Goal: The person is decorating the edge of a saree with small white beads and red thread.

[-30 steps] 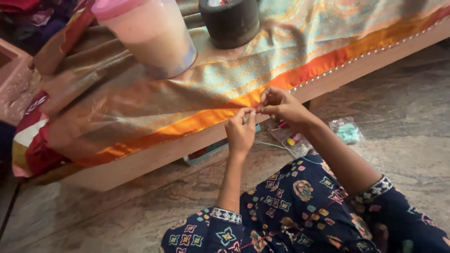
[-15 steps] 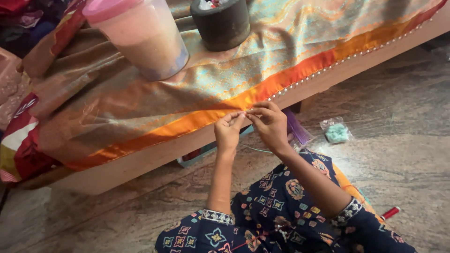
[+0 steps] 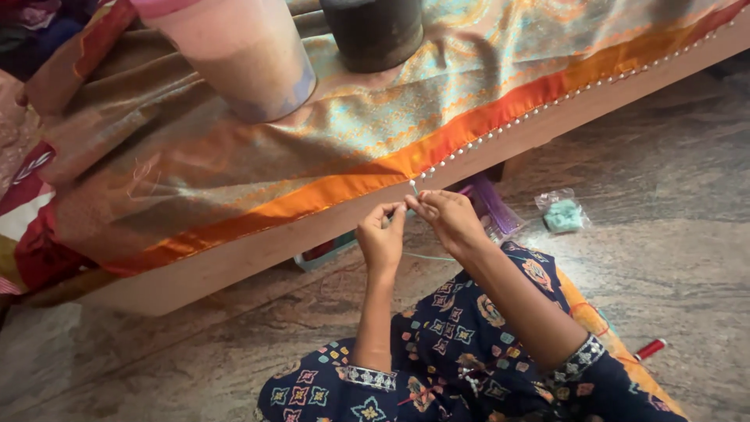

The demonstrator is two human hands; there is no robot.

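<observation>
Since the earlier view, your hands sit lower, just below the cloth edge rather than against it.

- Left hand [image 3: 380, 238]: fingers pinched narrow near the thread; whether they grip it, you cannot tell.
- Right hand [image 3: 447, 216]: fingers closed tight on a pale thread [image 3: 413, 187] that rises to the cloth's hem.
- Cloth [image 3: 258, 168]: gold and teal fabric with an orange border [image 3: 437, 148], draped over the counter [image 3: 258, 250]; a row of small white beads [image 3: 547, 105] runs along the finished edge on your right.
- Weights on the cloth: a pink tub [image 3: 238, 55] and a dark jar [image 3: 373, 31].
- Floor items: a packet of teal beads [image 3: 562, 212], a purple packet [image 3: 491, 207] and a red spool [image 3: 650, 348].

Handling note: draw the thread taut and keep your pinch close to the hem, so spacing matches the beads already set.
</observation>
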